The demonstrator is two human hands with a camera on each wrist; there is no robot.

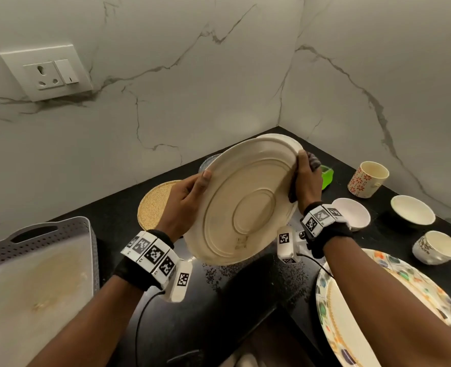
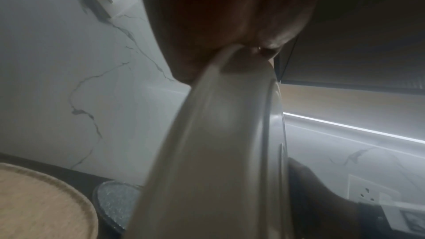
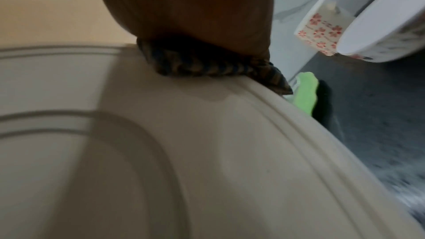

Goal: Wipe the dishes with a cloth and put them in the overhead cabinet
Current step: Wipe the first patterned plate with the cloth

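A large cream plate (image 1: 245, 200) is held tilted above the black counter, its ringed underside facing me. My left hand (image 1: 190, 194) grips its left rim, thumb on the underside, fingers behind. My right hand (image 1: 305, 178) holds a dark striped cloth (image 1: 314, 161) against the plate's right rim. The right wrist view shows that cloth (image 3: 207, 64) bunched between the palm and the plate (image 3: 207, 152). In the left wrist view the plate (image 2: 218, 152) runs edge-on from my left hand (image 2: 230, 24).
On the counter at right stand a flowered mug (image 1: 367, 178), two white bowls (image 1: 412, 213), a small cup (image 1: 436, 247) and a patterned plate (image 1: 351, 313). A green object (image 1: 326, 176) lies behind my right hand. A cork mat (image 1: 153, 205) and grey perforated tray (image 1: 33, 274) sit left.
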